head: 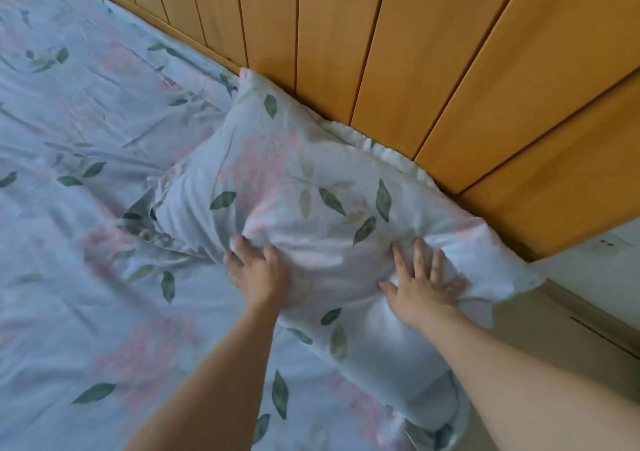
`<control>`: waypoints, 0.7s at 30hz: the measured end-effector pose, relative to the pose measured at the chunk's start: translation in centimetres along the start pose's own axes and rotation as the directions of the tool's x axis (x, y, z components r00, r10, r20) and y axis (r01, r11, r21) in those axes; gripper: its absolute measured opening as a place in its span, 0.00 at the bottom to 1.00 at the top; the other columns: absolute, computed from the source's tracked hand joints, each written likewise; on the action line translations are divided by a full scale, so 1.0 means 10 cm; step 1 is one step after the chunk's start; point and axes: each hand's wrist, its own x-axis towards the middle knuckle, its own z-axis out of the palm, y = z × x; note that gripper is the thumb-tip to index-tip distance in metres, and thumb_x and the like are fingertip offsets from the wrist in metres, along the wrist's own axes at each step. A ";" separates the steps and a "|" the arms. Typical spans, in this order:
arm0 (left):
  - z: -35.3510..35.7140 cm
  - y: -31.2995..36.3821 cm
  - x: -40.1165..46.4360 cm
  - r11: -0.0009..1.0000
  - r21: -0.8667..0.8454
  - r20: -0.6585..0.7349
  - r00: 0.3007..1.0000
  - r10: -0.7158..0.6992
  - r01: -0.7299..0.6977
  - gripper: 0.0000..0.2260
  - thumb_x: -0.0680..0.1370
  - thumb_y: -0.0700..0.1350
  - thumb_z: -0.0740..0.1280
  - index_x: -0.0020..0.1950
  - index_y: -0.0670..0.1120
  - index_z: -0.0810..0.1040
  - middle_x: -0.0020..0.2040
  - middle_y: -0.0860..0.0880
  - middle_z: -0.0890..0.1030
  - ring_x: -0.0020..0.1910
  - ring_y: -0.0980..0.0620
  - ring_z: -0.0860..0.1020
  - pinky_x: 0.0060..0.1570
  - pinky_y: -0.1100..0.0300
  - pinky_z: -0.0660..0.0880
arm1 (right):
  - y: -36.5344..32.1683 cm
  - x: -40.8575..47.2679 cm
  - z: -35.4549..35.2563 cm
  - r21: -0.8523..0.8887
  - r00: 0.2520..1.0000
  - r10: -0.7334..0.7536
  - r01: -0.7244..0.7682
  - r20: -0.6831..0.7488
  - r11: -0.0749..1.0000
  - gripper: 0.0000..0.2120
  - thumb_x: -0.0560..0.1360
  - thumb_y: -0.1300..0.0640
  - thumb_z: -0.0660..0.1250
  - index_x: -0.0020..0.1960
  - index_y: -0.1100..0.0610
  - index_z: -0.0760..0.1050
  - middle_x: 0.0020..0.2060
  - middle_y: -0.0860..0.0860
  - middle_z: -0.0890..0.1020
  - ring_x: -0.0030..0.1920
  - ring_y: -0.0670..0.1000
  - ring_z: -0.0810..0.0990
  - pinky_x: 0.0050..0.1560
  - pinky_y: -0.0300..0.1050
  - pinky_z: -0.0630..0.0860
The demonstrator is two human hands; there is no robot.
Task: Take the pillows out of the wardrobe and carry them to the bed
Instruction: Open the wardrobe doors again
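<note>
Pale blue cotton printed with green leaves and pink blossoms covers both the pillow and the bed it lies on, so the two blend where they meet. No brand, label or readable writing shows anywhere on the fabric or the wood. The pillow rests at the head of the bed, its far long edge pushed up against the headboard of honey-coloured vertical wooden planks, with a white ruffled trim showing along that edge. Its right corner hangs slightly past the mattress edge, over a cream bedside surface whose details are too blurred to make out. The left hand sits on the pillow's near-left edge with the fingers curled into the cloth, bunching a fold of it, though the grip itself is partly hidden by the knuckles. The right hand lies flat with fingers spread wide, palm pressing down on the pillow's near-right part and denting the stuffing around it. Both bare forearms reach in from the bottom of the view, well apart from each other. The sheet beside the pillow is creased and rumpled near the left hand.
</note>
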 end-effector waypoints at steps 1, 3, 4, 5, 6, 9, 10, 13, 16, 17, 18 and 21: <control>0.03 0.03 -0.08 0.992 -0.078 0.017 0.995 -0.101 0.102 0.28 0.79 0.52 0.59 0.78 0.52 0.55 0.77 0.41 0.54 0.75 0.39 0.55 0.73 0.47 0.52 | 0.03 0.05 -0.03 0.000 1.000 0.004 -0.004 -0.004 1.000 0.33 0.77 0.34 0.43 0.74 0.39 0.28 0.74 0.47 0.28 0.75 0.59 0.30 0.68 0.74 0.43; 0.09 0.06 -0.19 0.976 -0.109 0.074 0.981 -0.179 0.186 0.31 0.79 0.56 0.58 0.79 0.56 0.49 0.79 0.43 0.49 0.75 0.38 0.54 0.73 0.46 0.52 | 0.07 0.12 -0.08 -0.006 1.000 0.004 -0.004 0.006 1.000 0.33 0.77 0.34 0.43 0.74 0.38 0.29 0.74 0.47 0.28 0.75 0.58 0.30 0.68 0.74 0.42; 0.11 0.10 -0.22 0.978 -0.083 0.082 0.980 -0.183 0.189 0.31 0.79 0.57 0.57 0.79 0.56 0.47 0.79 0.43 0.47 0.76 0.38 0.53 0.73 0.45 0.52 | 0.08 0.13 -0.09 -0.009 1.000 0.000 0.000 0.016 1.000 0.33 0.77 0.33 0.43 0.73 0.38 0.28 0.74 0.46 0.28 0.75 0.58 0.30 0.68 0.74 0.42; 0.11 0.14 -0.23 0.982 -0.042 0.073 0.981 -0.179 0.183 0.31 0.80 0.57 0.56 0.79 0.55 0.46 0.80 0.44 0.46 0.76 0.40 0.51 0.73 0.44 0.51 | 0.09 0.12 -0.10 -0.013 1.000 -0.005 0.005 0.028 1.000 0.33 0.77 0.33 0.43 0.74 0.39 0.29 0.75 0.46 0.29 0.75 0.58 0.30 0.68 0.73 0.42; 0.10 0.20 -0.25 0.984 0.008 0.058 0.982 -0.180 0.180 0.31 0.80 0.57 0.55 0.80 0.54 0.46 0.80 0.44 0.45 0.77 0.42 0.50 0.73 0.44 0.50 | 0.09 0.09 -0.12 -0.020 0.999 -0.011 0.012 0.036 1.000 0.33 0.77 0.33 0.43 0.74 0.39 0.29 0.75 0.46 0.29 0.75 0.58 0.30 0.69 0.73 0.42; 0.00 0.43 -0.37 0.975 0.168 0.060 0.986 -0.156 0.144 0.30 0.80 0.57 0.53 0.80 0.52 0.46 0.80 0.46 0.45 0.78 0.47 0.44 0.74 0.43 0.45 | 0.12 -0.11 -0.27 -0.019 0.999 -0.044 0.044 0.016 0.999 0.34 0.78 0.35 0.45 0.76 0.44 0.33 0.76 0.48 0.33 0.76 0.57 0.34 0.72 0.67 0.43; -0.05 0.53 -0.45 0.972 0.210 0.088 0.988 -0.130 0.109 0.30 0.80 0.58 0.52 0.80 0.52 0.46 0.80 0.47 0.45 0.78 0.48 0.44 0.74 0.42 0.45 | 0.14 -0.20 -0.36 -0.002 0.998 -0.059 0.059 0.001 0.998 0.34 0.79 0.36 0.46 0.78 0.46 0.35 0.77 0.48 0.36 0.77 0.57 0.36 0.74 0.64 0.43; -0.23 0.86 -0.82 0.967 0.252 0.197 0.980 -0.011 -0.040 0.30 0.81 0.58 0.50 0.80 0.51 0.44 0.80 0.49 0.45 0.78 0.48 0.42 0.75 0.43 0.44 | 0.27 -0.57 -0.77 0.063 0.995 -0.081 0.084 -0.053 0.995 0.33 0.80 0.40 0.49 0.79 0.53 0.43 0.78 0.51 0.43 0.78 0.56 0.42 0.76 0.58 0.45; -0.47 1.27 -1.30 0.941 0.255 0.291 0.945 0.147 -0.225 0.30 0.81 0.59 0.50 0.80 0.50 0.45 0.80 0.49 0.46 0.78 0.47 0.42 0.75 0.43 0.43 | 0.51 -1.10 -1.25 0.142 0.989 -0.069 0.087 -0.129 0.986 0.32 0.80 0.43 0.52 0.79 0.55 0.48 0.78 0.52 0.49 0.78 0.54 0.47 0.77 0.54 0.48; -0.55 1.43 -1.46 0.917 0.259 0.321 0.922 0.215 -0.304 0.30 0.81 0.59 0.49 0.80 0.50 0.45 0.80 0.49 0.46 0.78 0.48 0.41 0.75 0.43 0.42 | 0.62 -1.30 -1.41 0.171 0.985 -0.054 0.083 -0.166 0.982 0.31 0.80 0.44 0.54 0.78 0.56 0.50 0.78 0.52 0.51 0.78 0.54 0.49 0.77 0.53 0.49; -0.62 1.60 -1.63 0.883 0.258 0.353 0.889 0.290 -0.391 0.30 0.81 0.59 0.48 0.80 0.50 0.44 0.80 0.50 0.45 0.78 0.48 0.41 0.75 0.43 0.41 | 0.74 -1.50 -1.56 0.205 0.978 -0.030 0.073 -0.205 0.976 0.30 0.80 0.45 0.55 0.78 0.56 0.52 0.78 0.52 0.53 0.77 0.54 0.51 0.76 0.52 0.51; -0.80 2.17 -2.12 0.735 0.239 0.430 0.748 0.506 -0.635 0.29 0.82 0.60 0.47 0.80 0.51 0.44 0.80 0.51 0.45 0.78 0.48 0.40 0.75 0.44 0.40 | 1.17 -2.11 -1.98 0.280 0.954 0.054 0.032 -0.295 0.960 0.29 0.80 0.48 0.56 0.77 0.56 0.54 0.77 0.53 0.56 0.77 0.53 0.53 0.76 0.51 0.52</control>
